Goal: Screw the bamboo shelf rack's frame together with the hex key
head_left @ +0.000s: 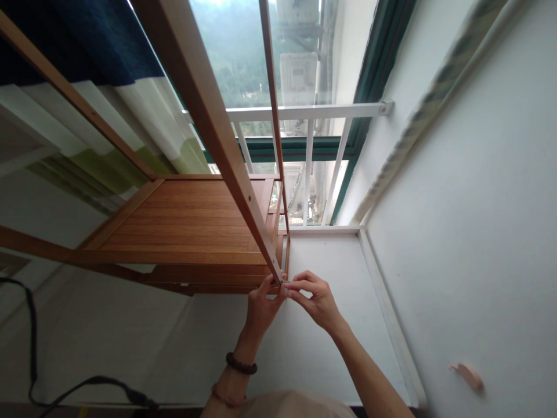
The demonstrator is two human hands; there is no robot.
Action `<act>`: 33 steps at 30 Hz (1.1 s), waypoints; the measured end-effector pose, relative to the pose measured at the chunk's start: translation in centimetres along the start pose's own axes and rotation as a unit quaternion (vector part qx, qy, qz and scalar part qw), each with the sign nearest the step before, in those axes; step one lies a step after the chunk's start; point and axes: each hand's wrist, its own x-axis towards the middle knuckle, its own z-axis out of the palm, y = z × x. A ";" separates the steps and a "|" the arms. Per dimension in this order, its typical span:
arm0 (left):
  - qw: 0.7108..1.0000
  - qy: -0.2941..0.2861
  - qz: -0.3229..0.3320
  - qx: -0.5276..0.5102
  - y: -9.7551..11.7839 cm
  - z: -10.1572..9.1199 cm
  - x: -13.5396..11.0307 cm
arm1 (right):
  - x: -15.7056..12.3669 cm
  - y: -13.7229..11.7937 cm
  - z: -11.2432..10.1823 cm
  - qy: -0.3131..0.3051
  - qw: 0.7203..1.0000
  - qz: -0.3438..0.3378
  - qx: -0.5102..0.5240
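A brown wooden shelf unit (195, 215) with slatted boards and tall posts stands in front of me. My left hand (263, 305) is closed around the lower visible end of the nearest wooden post (250, 200). Dark bracelets circle that wrist. Right beside it, my right hand (317, 299) pinches a small, thin, screw-like piece (286, 283) between thumb and fingers, against the post's right side. The piece is too small to make out fully, and the fingers partly cover it.
Behind the shelf is a window with a white railing (324, 111) and a green frame. Striped curtains (156, 110) hang at left. A white wall with a pink hook (467, 376) rises at right. A black strap (32, 337) lies at lower left.
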 end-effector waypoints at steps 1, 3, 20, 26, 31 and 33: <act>1.000 0.002 0.004 0.002 0.0 0.0 0.0 | 0.2 -0.3 0.1 -0.001 1.000 -0.008 -0.010; 1.000 0.014 0.009 0.009 -0.1 0.2 -0.1 | 0.5 -0.6 0.2 -0.004 1.000 -0.010 -0.016; 1.000 0.024 -0.005 0.004 -0.1 0.6 -0.2 | 2.7 4.6 2.0 -0.029 0.902 0.281 0.328; 1.000 0.024 -0.003 0.015 -0.1 0.5 -0.2 | 0.4 4.5 2.2 0.003 0.933 0.258 0.253; 0.999 0.029 -0.009 0.038 -0.1 0.6 -0.3 | -1.8 3.9 2.8 0.002 0.949 0.240 0.205; 0.999 0.028 -0.010 0.041 -0.1 0.6 -0.4 | -2.5 3.3 2.7 -0.003 0.959 0.226 0.173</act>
